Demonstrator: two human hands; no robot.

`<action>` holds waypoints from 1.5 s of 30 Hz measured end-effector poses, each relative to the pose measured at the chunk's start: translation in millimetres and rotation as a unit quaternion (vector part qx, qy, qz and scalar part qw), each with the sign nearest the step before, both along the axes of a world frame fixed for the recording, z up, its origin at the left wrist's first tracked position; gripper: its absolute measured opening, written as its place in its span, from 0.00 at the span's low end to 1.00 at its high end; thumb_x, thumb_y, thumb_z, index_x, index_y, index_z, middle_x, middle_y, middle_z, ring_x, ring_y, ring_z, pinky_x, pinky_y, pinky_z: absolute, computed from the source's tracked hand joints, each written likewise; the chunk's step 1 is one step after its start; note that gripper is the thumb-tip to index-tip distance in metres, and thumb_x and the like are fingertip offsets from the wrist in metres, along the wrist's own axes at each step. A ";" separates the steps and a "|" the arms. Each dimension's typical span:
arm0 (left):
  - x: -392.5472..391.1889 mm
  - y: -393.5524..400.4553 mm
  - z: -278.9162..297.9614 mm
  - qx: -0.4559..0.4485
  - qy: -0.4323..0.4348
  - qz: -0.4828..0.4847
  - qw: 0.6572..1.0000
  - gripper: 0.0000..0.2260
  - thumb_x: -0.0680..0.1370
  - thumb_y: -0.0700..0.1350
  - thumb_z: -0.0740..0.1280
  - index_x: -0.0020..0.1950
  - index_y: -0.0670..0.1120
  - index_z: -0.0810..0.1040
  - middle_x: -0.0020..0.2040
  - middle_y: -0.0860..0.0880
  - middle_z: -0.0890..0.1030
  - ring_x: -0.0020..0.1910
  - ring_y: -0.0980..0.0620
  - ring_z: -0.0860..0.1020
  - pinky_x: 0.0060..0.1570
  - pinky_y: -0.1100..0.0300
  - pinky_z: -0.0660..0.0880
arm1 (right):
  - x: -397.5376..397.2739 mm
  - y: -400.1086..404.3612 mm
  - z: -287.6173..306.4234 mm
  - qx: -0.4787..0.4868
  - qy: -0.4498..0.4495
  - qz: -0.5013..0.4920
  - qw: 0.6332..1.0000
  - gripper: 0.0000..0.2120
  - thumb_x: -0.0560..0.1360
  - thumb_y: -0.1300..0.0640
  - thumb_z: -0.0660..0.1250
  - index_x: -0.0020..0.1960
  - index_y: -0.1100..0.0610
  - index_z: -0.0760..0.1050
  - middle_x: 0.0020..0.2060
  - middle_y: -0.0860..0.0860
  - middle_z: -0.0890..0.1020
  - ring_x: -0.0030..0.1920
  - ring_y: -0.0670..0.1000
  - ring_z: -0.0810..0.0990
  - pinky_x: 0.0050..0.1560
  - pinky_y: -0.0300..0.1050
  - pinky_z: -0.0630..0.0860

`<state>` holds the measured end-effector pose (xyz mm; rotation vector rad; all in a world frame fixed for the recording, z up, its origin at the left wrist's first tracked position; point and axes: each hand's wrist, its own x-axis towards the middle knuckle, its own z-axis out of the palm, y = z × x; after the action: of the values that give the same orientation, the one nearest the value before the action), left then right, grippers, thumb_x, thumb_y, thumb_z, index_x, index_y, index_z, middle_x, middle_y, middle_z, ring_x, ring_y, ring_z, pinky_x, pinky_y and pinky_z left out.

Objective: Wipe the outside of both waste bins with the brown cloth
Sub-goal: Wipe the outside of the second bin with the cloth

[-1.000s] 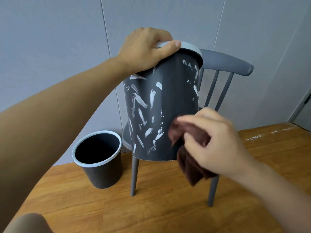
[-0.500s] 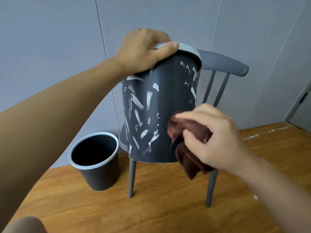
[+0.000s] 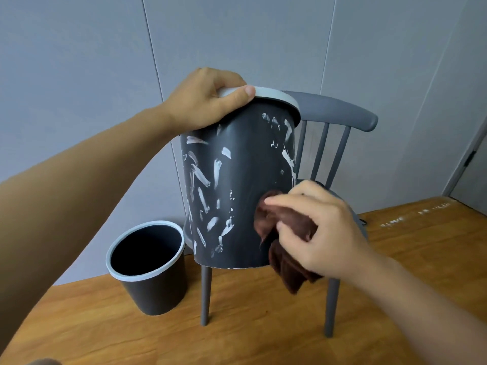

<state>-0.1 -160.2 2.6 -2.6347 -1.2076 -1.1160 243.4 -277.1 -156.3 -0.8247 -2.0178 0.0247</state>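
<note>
Left hand (image 3: 203, 101) clenched on rim of smeared bin (image 3: 237, 185); right hand (image 3: 316, 227) grasping brown cloth (image 3: 287, 248), pressed against bin wall. Second bin (image 3: 150, 267) on floor.

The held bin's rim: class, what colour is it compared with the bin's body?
Pale grey rim on a dark grey bin streaked with white; the head view shows it.

Pretty plain room honestly. The walls (image 3: 79, 75) are pale grey-blue panels with thin vertical seams running down them. The floor (image 3: 263, 325) is warm orange-brown wood with visible grain (a few white scuffs over on the far right). A dark grey spindle-back chair (image 3: 340, 114) stands by the wall on thin round legs. At the right edge there's a grey door (image 3: 471, 180). Lighting is soft and even.
</note>
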 end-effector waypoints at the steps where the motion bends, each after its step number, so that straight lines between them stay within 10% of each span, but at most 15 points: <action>1: -1.6 -3.6 4.5 -0.017 0.006 -0.008 1.000 0.16 0.81 0.58 0.64 0.46 0.47 0.81 0.36 0.49 0.78 0.36 0.52 0.75 0.36 0.57 0.74 | 1.6 5.1 -0.1 0.013 0.020 -0.032 0.999 0.18 0.75 0.58 0.73 0.65 0.54 0.83 0.51 0.45 0.77 0.50 0.44 0.79 0.49 0.36 0.78; 13: 17.5 -13.0 17.2 0.008 0.107 0.113 0.988 0.21 0.84 0.55 0.56 0.35 0.44 0.64 0.30 0.48 0.70 0.34 0.48 0.68 0.35 0.53 0.64 | -40.6 1.5 -10.5 0.048 -0.062 0.035 0.996 0.22 0.76 0.54 0.71 0.69 0.53 0.80 0.54 0.47 0.77 0.52 0.48 0.79 0.46 0.47 0.82; 22: 1.0 -22.3 33.5 -0.202 0.045 -0.028 0.978 0.21 0.85 0.53 0.61 0.34 0.46 0.70 0.30 0.56 0.69 0.28 0.57 0.65 0.29 0.66 0.63 | -21.4 33.8 54.2 0.059 0.151 -0.102 0.982 0.16 0.74 0.53 0.72 0.60 0.53 0.78 0.53 0.48 0.80 0.51 0.44 0.78 0.54 0.28 0.71; 29: -1.8 -25.6 35.3 -0.179 0.075 -0.001 0.981 0.23 0.84 0.59 0.59 0.37 0.43 0.74 0.32 0.54 0.71 0.31 0.57 0.69 0.35 0.65 0.68 | -53.2 61.3 78.7 0.139 0.081 -0.211 0.964 0.18 0.74 0.47 0.67 0.58 0.57 0.75 0.49 0.54 0.74 0.46 0.61 0.77 0.38 0.49 0.73; 33: -8.1 -18.2 28.1 -0.157 0.064 0.014 0.985 0.21 0.85 0.57 0.57 0.37 0.47 0.71 0.33 0.55 0.72 0.33 0.56 0.69 0.38 0.61 0.68 | -55.1 57.0 63.2 0.095 0.071 -0.108 0.987 0.23 0.78 0.50 0.57 0.68 0.60 0.75 0.57 0.52 0.71 0.53 0.54 0.74 0.50 0.41 0.72; 38: -16.3 -18.4 30.1 -0.178 0.027 -0.031 0.983 0.14 0.86 0.46 0.59 0.44 0.42 0.75 0.37 0.52 0.72 0.36 0.56 0.69 0.38 0.64 0.67 | -37.0 67.8 63.0 0.023 0.143 -0.007 0.989 0.21 0.77 0.52 0.69 0.70 0.47 0.80 0.58 0.43 0.76 0.60 0.45 0.78 0.58 0.30 0.73; 41: -17.9 -22.1 33.0 -0.158 0.071 -0.038 0.984 0.15 0.86 0.51 0.59 0.46 0.44 0.78 0.36 0.54 0.73 0.35 0.58 0.70 0.38 0.68 0.68 | -39.1 67.7 63.1 0.017 0.120 -0.036 0.992 0.22 0.78 0.42 0.66 0.71 0.41 0.78 0.60 0.41 0.73 0.62 0.48 0.77 0.60 0.41 0.76; 45: -16.2 -19.4 30.2 -0.129 0.073 -0.015 0.989 0.17 0.85 0.54 0.58 0.38 0.50 0.74 0.32 0.59 0.71 0.32 0.60 0.69 0.37 0.69 0.67 | -55.0 59.6 64.3 0.038 0.127 -0.066 0.989 0.21 0.82 0.44 0.58 0.71 0.46 0.77 0.58 0.41 0.70 0.59 0.41 0.75 0.58 0.28 0.72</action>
<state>-16.3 -179.5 32.8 -2.8706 -1.3693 -0.7986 188.4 -217.5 -92.1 -0.8602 -1.7133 -0.0212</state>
